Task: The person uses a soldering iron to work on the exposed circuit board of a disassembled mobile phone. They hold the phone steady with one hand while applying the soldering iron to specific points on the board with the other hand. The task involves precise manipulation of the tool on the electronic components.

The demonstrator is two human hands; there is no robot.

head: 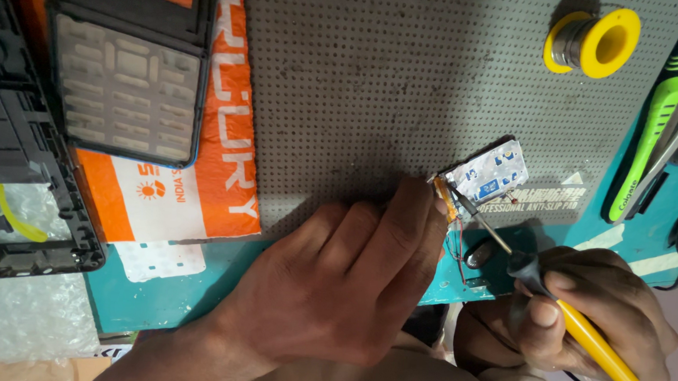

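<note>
On the grey mat (pixel 375 84) | left hand (pixel 334 291) pins small board (pixel 488 173) steady | right hand (pixel 580 319) grip holds soldering iron (pixel 550 298), tip at board edge.

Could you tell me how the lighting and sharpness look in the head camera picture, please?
Head view: light is even, with soft shadows beside the solder spool and under the left hand; the circuit board and iron are sharp; mild glare on the bubble wrap; edges show slight wide-angle stretch.
</note>
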